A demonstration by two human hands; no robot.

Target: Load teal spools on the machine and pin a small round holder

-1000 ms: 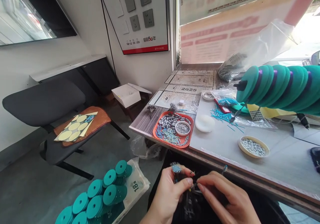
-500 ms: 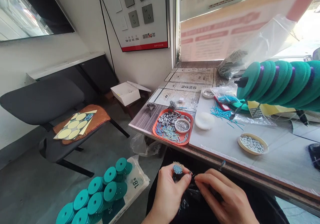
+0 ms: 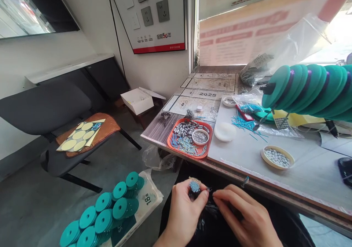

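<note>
Above the dark-clothed lap, my left hand (image 3: 183, 210) is closed, its thumb and forefinger pressed together around a small dark piece with fine strands. A round blue beaded cluster (image 3: 194, 186) sits at that hand's forefinger; whether it joins the held piece I cannot tell. Thin dark strands (image 3: 202, 223) hang below the fingers. Just to the right, my right hand (image 3: 244, 210) has thumb and forefinger pinched close to the left fingertips. Whatever lies in that pinch is too fine to make out.
An orange tray (image 3: 168, 143) of grey and blue beads stands at the table's near edge. Right of it are a white round lid (image 3: 224, 132) and a bowl (image 3: 292, 163) of pale beads. Green discs (image 3: 305, 87) on a rod overhang the table. Stacked green discs (image 3: 103, 220) lie lower left.
The view has shifted slightly. Both hands keep nearly the same pose, with a small movement at the fingertips.
</note>
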